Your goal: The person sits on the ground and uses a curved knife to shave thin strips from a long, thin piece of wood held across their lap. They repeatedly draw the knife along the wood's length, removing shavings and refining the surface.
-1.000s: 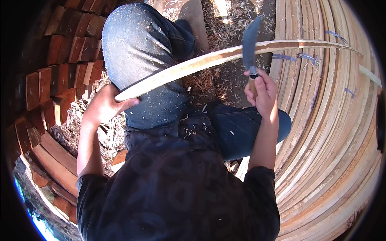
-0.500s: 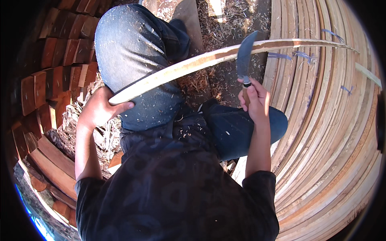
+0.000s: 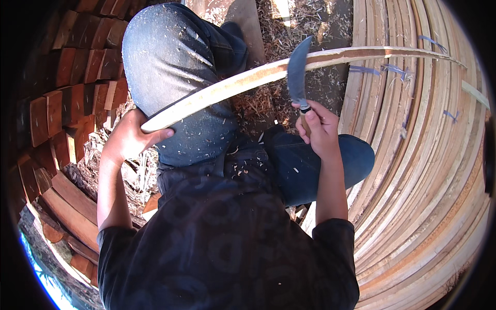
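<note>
Gripped at its near end by my left hand (image 3: 127, 135) is a long pale wooden strip (image 3: 222, 92). It lies across my raised left thigh and reaches far to the right, over the stacked strips. Brown patches remain along its upper face. A knife (image 3: 298, 70) with a broad, curved dark blade and a wooden handle is held in my right hand (image 3: 319, 129), fingers wrapped round the handle. The blade points up and overlaps the middle of the strip; whether it touches the wood I cannot tell. Wood shavings dot my jeans (image 3: 173, 57).
Long wooden strips (image 3: 413, 170), some bound with purple ties (image 3: 395, 70), are laid out along the right. Reddish-brown cut wood blocks (image 3: 64, 111) are stacked at the left. Shavings (image 3: 289, 31) cover the ground ahead, beside a flat board (image 3: 245, 26).
My right hand and the knife have moved a little to the left along the strip, the blade leaning slightly less. My left hand keeps its hold on the strip's near end.
</note>
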